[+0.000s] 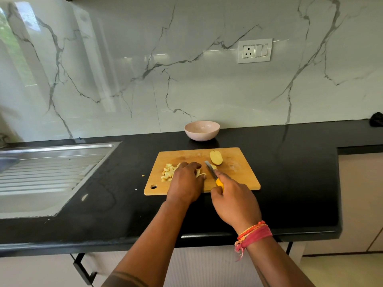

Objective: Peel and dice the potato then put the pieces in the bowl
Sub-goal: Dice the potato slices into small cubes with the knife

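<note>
So, no readable writing anywhere. On the cutting board (238, 179): left hand (186, 183), fingers curled down over potato strips (199, 173); right hand (234, 201) wrapped round one yellow-handled knife (213, 172). One potato half (216, 157) near the board's far edge, diced pile (167, 172) toward its left end. One bowl (202, 130) just beyond the board.

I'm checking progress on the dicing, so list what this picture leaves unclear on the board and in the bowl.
- Head view: the potato strips under the left hand are mostly covered by its fingers; their number is unclear.
- The knife edge is too thin to show whether it touches the board.
- The bowl floor is partly hidden by its near wall.
- The dark thing is cut by the right edge.
</note>
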